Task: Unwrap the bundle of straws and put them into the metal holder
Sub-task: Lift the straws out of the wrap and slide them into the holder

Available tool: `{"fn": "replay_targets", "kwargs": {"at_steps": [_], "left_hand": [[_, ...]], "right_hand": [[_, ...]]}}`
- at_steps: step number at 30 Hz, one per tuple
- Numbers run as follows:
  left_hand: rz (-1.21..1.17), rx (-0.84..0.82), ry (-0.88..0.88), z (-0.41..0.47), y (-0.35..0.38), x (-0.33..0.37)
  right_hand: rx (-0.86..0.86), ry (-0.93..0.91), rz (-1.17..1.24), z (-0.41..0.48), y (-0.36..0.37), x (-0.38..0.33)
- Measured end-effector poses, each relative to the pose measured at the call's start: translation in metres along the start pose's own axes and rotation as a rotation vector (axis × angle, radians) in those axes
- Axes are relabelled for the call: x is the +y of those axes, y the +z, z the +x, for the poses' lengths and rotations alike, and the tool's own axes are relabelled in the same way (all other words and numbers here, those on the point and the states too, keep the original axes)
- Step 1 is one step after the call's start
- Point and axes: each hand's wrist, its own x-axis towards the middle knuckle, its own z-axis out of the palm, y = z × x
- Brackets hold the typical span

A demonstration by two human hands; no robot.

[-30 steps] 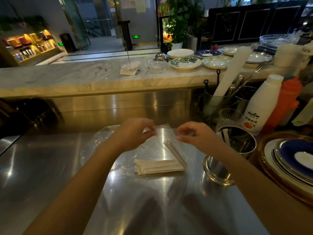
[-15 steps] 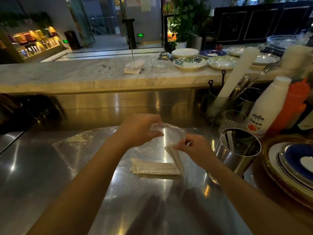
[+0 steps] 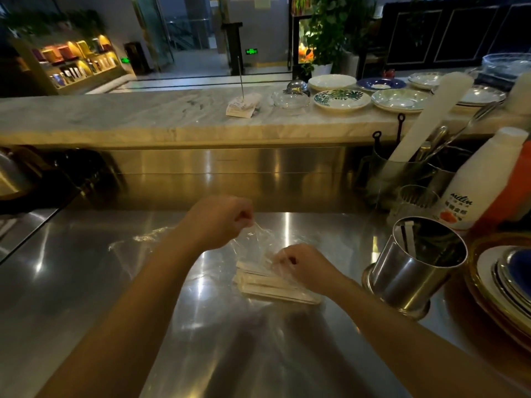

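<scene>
Head view, one moment. Brushed stainless-steel counter point(image 3: 86, 297), reflective, carrying all items listed. Left hand point(image 3: 218, 222): raised above the counter, fingers closed in a pinch on a fold of thin clear plastic wrap point(image 3: 258, 239), which is drawn up taut from below. Right hand point(image 3: 301, 264): lower and nearer, fingers curled shut on the same wrap at the upper edge of the bundle. Flat bundle of pale paper-sleeved straws point(image 3: 273, 285): lying on the counter, partly under the right hand, long axis running left to right with a slight tilt, the wrap loose over it and spreading onto the counter to the left. Shiny cylindrical metal holder with flared base point(image 3: 402, 280): upright on the counter just right of the bundle, apart from it, mouth open, with at least one pale straw leaning inside against the far wall. Stack of gold-rimmed plates with blue centre point(image 3: 505, 285): at the right edge, beside the holder. White plastic bottle with printed label point(image 3: 482, 179): upright behind the holder, next to an orange bottle point(image 3: 520, 179). Clear drinking glass point(image 3: 413, 199): between the bottle and the holder. Metal utensil canister holding a white roll point(image 3: 428, 116): further back. Marble upper ledge point(image 3: 115, 116): bearing several patterned dishes point(image 3: 342, 99) and a spike with paper slips point(image 3: 242, 106).
</scene>
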Motion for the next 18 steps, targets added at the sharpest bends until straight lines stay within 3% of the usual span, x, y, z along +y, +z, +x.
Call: {"fn": "replay_targets", "kwargs": {"at_steps": [4, 7, 11, 18], "left_hand": [[-0.053, 0.029, -0.036, -0.003, 0.005, -0.003], [-0.084, 0.088, -0.060, -0.007, 0.002, -0.009], [-0.127, 0.206, -0.073, -0.007, -0.007, -0.011], [-0.205, 0.303, 0.023, -0.004, -0.015, 0.001]], "right_hand": [[0.060, -0.030, -0.039, 0.001, -0.004, 0.000], [0.223, -0.020, 0.144, -0.005, -0.021, 0.002], [0.313, 0.039, 0.370, -0.012, -0.047, 0.009], [0.453, -0.022, 0.458, -0.017, -0.067, 0.006]]}}
